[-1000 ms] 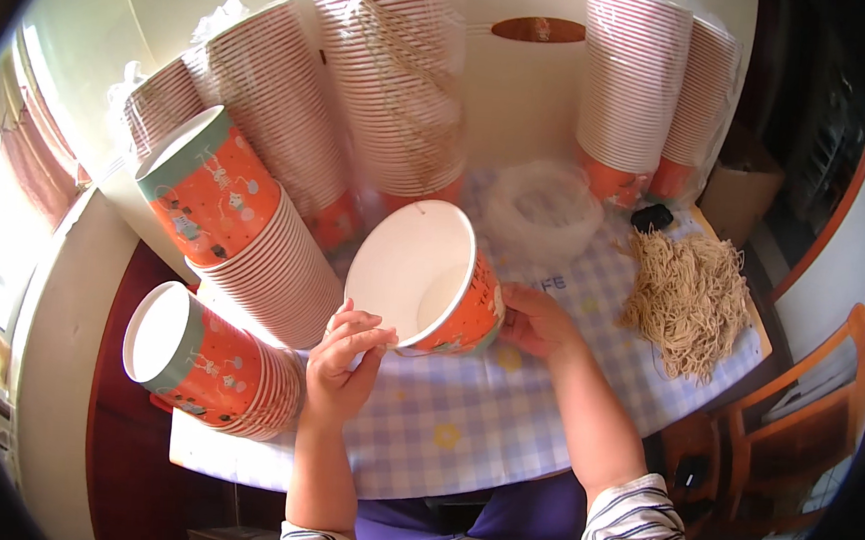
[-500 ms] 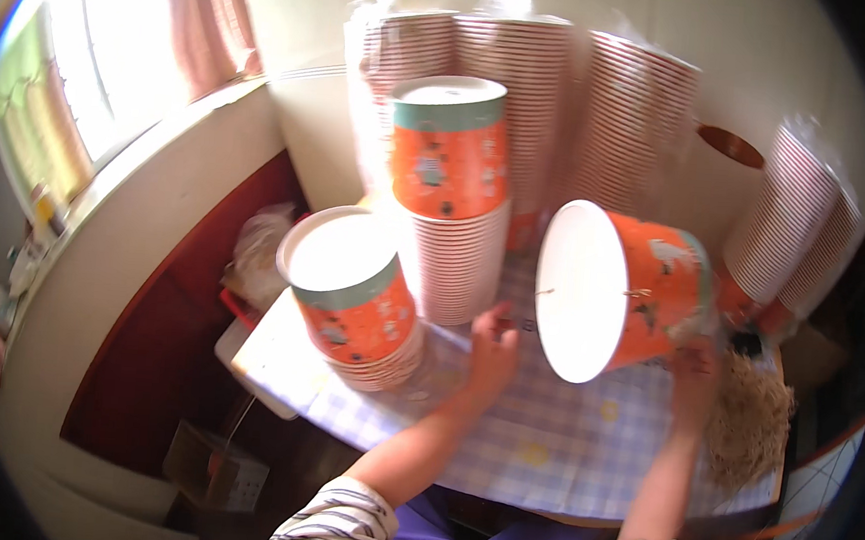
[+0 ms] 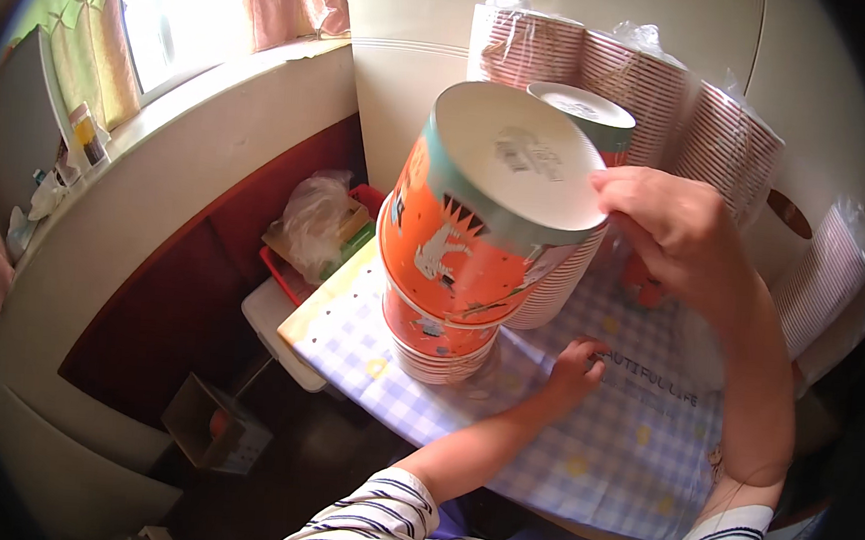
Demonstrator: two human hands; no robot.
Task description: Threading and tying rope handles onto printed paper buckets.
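An orange paper bucket (image 3: pixel 465 237) with a green band is upside down, its pale base up, over the left stack of nested buckets (image 3: pixel 436 361). My right hand (image 3: pixel 682 222) pinches the right edge of its base between thumb and fingers. Its mouth surrounds the top of that stack. On the checked tablecloth, to the right of the stack, lies my left hand (image 3: pixel 578 363), its fingers curled and nothing visible in them. Partly hidden behind the held bucket is a taller upturned stack, topped by another green-banded bucket (image 3: pixel 584 105).
Tall plastic-wrapped stacks of buckets (image 3: pixel 631 88) stand along the table's far side, and another wrapped stack (image 3: pixel 823 277) is at the right. Left of the table are a red bin (image 3: pixel 287 270) with a plastic bag and a cardboard box (image 3: pixel 216 425) on the floor.
My right hand has brought the bucket from the right side of the table onto the left stack, turning it mouth down. The view has swung left. My left hand still rests low over the table.
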